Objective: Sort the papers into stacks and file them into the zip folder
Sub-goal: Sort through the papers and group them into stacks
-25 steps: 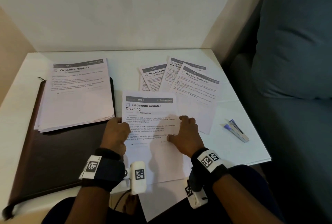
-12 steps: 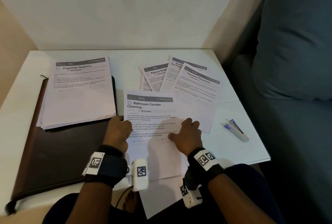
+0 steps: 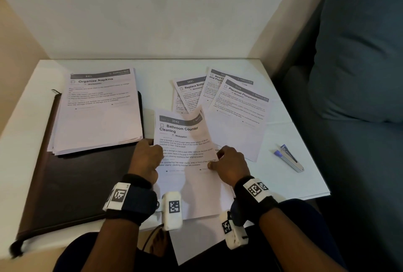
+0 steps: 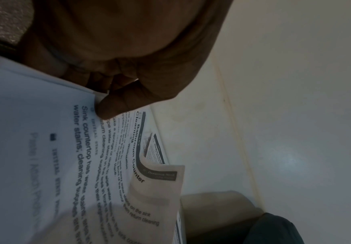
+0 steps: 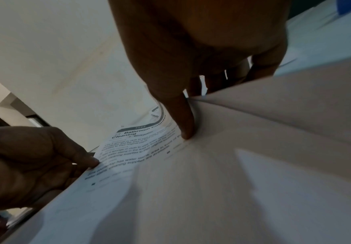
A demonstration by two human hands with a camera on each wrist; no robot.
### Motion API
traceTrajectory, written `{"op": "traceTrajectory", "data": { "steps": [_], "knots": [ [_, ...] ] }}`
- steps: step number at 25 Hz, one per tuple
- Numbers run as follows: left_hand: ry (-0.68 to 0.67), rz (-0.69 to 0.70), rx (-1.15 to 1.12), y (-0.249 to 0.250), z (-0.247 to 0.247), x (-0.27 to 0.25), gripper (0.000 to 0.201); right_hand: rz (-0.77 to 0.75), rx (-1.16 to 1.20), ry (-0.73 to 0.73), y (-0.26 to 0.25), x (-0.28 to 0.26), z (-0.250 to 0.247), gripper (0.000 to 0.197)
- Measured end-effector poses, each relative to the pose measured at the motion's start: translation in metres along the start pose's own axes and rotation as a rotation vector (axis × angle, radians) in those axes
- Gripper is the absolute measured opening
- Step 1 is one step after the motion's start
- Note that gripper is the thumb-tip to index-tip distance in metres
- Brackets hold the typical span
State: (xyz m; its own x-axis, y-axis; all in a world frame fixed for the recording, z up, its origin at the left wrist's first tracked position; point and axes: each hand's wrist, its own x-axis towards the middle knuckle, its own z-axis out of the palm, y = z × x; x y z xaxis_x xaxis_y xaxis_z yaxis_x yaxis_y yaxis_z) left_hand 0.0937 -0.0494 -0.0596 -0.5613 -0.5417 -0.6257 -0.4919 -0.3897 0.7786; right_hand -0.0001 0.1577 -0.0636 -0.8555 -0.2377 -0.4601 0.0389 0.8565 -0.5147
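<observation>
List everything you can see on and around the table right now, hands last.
Table: one, white, against the wall.
Zip folder: one, dark brown, table's left side.
Organize Napkins stack: one, white, on the folder's far part.
Fanned sheets: three titles showing, white, far right of centre.
Bathroom Counter Cleaning papers: white, near centre, right edge lifted.
Stapler: one, blue and silver, right side.
Sofa: grey-blue, right of table.
Left hand: pinches the papers' left edge.
Right hand: grips their right edge.

White table (image 3: 157, 65) fills centre of frame, pushed against plain off-white wall (image 3: 174, 9) across top. Blue-grey upholstered sofa (image 3: 359, 64) along right edge. Beige wall strip (image 3: 15, 31) at upper left. Dim, soft indoor light.
</observation>
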Motion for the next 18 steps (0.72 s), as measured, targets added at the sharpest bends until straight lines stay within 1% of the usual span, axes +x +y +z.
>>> {"op": "traceTrajectory", "data": {
  "steps": [2, 5, 6, 8, 9, 10, 11, 13, 15, 16, 18],
  "knots": [
    [-0.016, 0.014, -0.015, 0.002, 0.002, -0.002, 0.025, -0.108, 0.106, -0.021, 0.004, 0.004, -0.003, 0.026],
    [0.015, 0.100, -0.033, 0.008, 0.007, -0.011, 0.021, -0.193, 0.374, 0.012, 0.003, 0.004, -0.017, 0.021],
    [0.047, 0.160, -0.041, 0.011, 0.008, -0.010, 0.024, -0.243, 0.454, 0.023, 0.000, 0.004, -0.024, 0.022],
    [0.110, 0.298, -0.071, 0.017, 0.008, -0.010, 0.041, -0.364, 0.563, 0.045, -0.011, -0.001, -0.041, 0.026],
    [0.110, 0.354, -0.105, 0.022, 0.007, -0.011, 0.052, -0.419, 0.617, 0.053, -0.018, -0.004, -0.049, 0.028],
    [0.082, 0.397, -0.158, 0.026, 0.006, -0.014, 0.059, -0.462, 0.679, 0.057, -0.026, -0.007, -0.057, 0.029],
    [0.036, 0.442, -0.205, 0.031, 0.006, -0.018, 0.062, -0.496, 0.742, 0.061, -0.032, -0.010, -0.065, 0.031],
    [-0.022, 0.590, -0.229, 0.041, 0.007, -0.029, 0.054, -0.528, 0.866, 0.053, -0.042, -0.013, -0.075, 0.032],
    [-0.036, 0.741, -0.229, 0.046, 0.009, -0.040, 0.051, -0.525, 0.962, 0.043, -0.046, -0.013, -0.081, 0.034],
    [-0.040, 0.788, -0.228, 0.048, 0.011, -0.044, 0.053, -0.522, 0.992, 0.040, -0.046, -0.012, -0.083, 0.036],
    [-0.041, 0.814, -0.198, 0.047, 0.014, -0.046, 0.057, -0.523, 1.017, 0.024, -0.043, -0.012, -0.083, 0.042]
  ]
}}
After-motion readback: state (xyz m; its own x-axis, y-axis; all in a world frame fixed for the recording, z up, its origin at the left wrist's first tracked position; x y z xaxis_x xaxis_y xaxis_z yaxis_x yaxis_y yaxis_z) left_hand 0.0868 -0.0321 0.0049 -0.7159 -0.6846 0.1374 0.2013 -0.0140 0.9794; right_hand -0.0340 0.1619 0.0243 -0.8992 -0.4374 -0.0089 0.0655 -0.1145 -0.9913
